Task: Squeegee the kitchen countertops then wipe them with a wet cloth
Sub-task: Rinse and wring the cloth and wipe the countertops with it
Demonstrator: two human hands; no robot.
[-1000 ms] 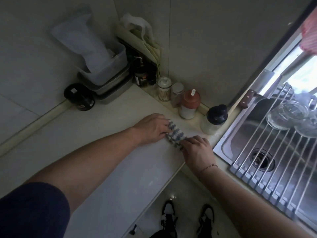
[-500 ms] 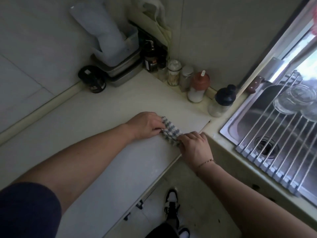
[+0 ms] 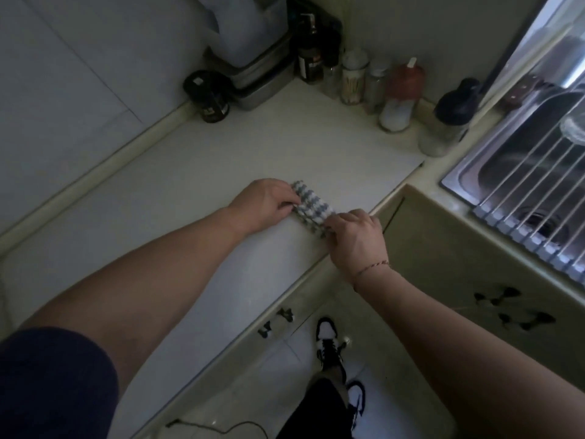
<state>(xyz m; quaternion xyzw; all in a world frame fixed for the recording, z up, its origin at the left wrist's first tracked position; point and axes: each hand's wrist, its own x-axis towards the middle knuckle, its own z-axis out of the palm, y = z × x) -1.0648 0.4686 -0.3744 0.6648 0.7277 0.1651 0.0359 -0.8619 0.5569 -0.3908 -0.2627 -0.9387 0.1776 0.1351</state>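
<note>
A folded blue-and-white patterned cloth [image 3: 311, 205] lies on the pale countertop [image 3: 190, 172] close to its front edge. My left hand [image 3: 267, 202] grips the cloth's left end with curled fingers. My right hand [image 3: 356, 237] grips the right end, its fingers curled over the cloth at the counter's edge. The cloth forms a narrow strip stretched between both hands. No squeegee is in view.
Jars and bottles [image 3: 400, 96] line the back wall, with a dark-lidded jar [image 3: 444, 122] by the sink. Stacked containers [image 3: 253, 68] and a black jar [image 3: 209, 96] stand in the corner. A sink [image 3: 519, 153] with a roll-up rack [image 3: 538, 198] lies right.
Both hands with the cloth have slid along the counter towards me and away from the jars and the sink. The camera view shifted, showing more floor and cabinet fronts.
</note>
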